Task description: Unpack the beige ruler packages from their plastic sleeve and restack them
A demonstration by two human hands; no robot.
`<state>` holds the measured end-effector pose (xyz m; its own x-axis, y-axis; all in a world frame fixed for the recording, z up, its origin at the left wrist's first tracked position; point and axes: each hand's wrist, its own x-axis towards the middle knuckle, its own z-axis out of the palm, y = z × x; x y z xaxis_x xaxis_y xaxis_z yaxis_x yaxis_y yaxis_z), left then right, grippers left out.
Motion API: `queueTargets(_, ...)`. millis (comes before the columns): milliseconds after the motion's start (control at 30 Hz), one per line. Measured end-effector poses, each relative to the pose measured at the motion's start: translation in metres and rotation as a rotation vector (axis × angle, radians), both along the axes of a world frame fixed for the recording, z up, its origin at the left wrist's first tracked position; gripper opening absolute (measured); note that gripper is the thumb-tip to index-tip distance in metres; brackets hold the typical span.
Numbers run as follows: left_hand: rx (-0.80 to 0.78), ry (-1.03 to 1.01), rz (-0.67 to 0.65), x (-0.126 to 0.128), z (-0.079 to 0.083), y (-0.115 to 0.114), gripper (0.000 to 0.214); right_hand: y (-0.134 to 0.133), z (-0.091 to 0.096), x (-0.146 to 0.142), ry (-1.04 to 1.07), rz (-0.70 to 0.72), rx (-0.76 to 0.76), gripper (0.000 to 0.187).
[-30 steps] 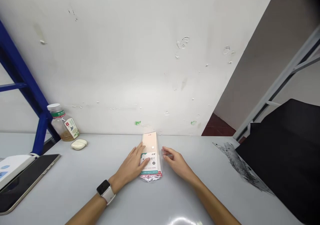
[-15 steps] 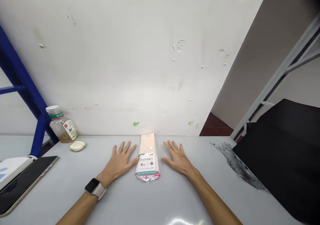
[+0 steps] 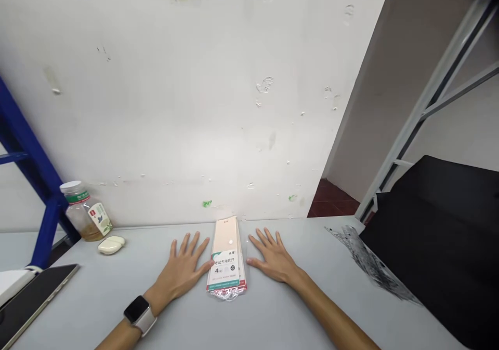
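A flat plastic packet (image 3: 225, 256) with a pink and white card lies on the grey table between my hands, its long side pointing toward the wall. The print on it suggests a ruler set. To its left my left hand (image 3: 182, 268) rests palm down with fingers spread, the thumb tip at the packet's edge; I cannot tell whether it touches. A watch (image 3: 137, 310) is on that wrist. My right hand (image 3: 273, 256) lies flat on the other side, fingers apart, thumb just short of the packet. Neither hand holds anything.
At the left stand a clear jar (image 3: 86, 212) with a white lid, a cream-coloured oval case (image 3: 111, 244) and a dark tablet (image 3: 37, 298). A blue metal frame (image 3: 29, 147) rises behind them. Black sheeting (image 3: 440, 246) covers the right side. The white wall (image 3: 175, 106) borders the table's back.
The camera view has tilted up a little and shifted, so everything on the table appears slightly lower and further left. Both hands and the packet keep their places.
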<state>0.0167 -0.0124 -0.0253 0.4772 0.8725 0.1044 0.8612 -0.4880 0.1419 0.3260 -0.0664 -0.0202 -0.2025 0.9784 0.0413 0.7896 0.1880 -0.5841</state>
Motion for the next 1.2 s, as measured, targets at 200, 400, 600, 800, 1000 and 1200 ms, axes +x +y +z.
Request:
queueTargets(200,-0.009,-0.025,-0.012,-0.001,0.000,0.000,0.070,0.000,-0.002,0.001,-0.011,0.000,-0.006,0.072)
queueTargets(400,-0.039,0.000,-0.007,-0.001,0.002,0.000,0.069,0.000,-0.001,0.001,0.001,-0.008,-0.011,0.068)
queueTargets(600,-0.025,0.015,-0.007,-0.001,0.002,0.000,0.070,-0.001,0.001,0.000,-0.016,-0.012,-0.016,0.072)
queueTargets(800,0.011,0.067,-0.006,-0.001,-0.003,0.002,0.073,-0.003,0.007,-0.005,-0.202,-0.009,-0.043,0.070)
queueTargets(1000,0.120,0.075,-0.039,-0.008,-0.010,0.002,0.069,-0.001,0.003,-0.004,-0.292,-0.005,-0.073,0.073)
queueTargets(1200,0.097,0.096,-0.014,-0.004,0.000,-0.002,0.061,0.002,0.000,-0.008,-0.250,-0.049,-0.086,0.073)
